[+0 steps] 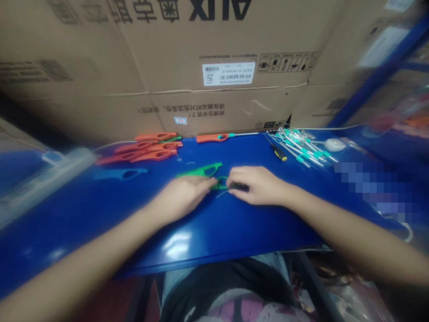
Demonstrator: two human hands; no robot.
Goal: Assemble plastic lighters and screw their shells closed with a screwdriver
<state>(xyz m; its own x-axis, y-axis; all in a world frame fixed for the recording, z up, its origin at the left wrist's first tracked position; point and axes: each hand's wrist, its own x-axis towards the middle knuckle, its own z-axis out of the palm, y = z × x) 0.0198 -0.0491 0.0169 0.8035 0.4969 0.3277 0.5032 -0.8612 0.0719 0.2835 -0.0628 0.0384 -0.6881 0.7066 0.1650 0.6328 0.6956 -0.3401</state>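
Pinching one green looped plastic shell (221, 183) between left hand (187, 192) and right hand (258, 185), long axis roughly left-right, loop toward right hand. Showing one longer green shell (201, 171) just beyond left hand, one yellow-black screwdriver (279, 153) beyond right hand.

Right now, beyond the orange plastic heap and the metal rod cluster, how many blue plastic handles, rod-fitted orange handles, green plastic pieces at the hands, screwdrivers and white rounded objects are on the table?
Blue plastic handle: 1
Orange plastic handle with metal rod: 1
Green plastic pieces: 2
Yellow-and-black screwdriver: 1
White rounded object: 1
Total: 6
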